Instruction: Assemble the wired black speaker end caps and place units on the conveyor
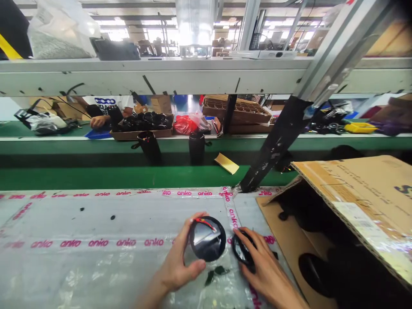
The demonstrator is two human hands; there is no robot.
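Observation:
My left hand point(180, 257) is curled round the left side of a round black speaker-like part point(208, 241), its shiny disc facing up. A red wire lies across the top of that disc. Close by on the right, my right hand point(262, 262) grips a second round black part point(242, 246), fingers over its edge; the hand hides much of it. The two parts are apart, both over the plastic-covered tabletop point(122, 274). Dark green marks show on the cover between my hands.
An open cardboard box point(360, 184) with black parts inside stands at the right. Beyond the table, a green conveyor belt point(96, 177) carries black cylinders point(197, 148) and a yellow card point(227, 163). A slanted metal post point(273, 143) rises behind my hands. Across the belt, a person's hand point(99, 122) shows.

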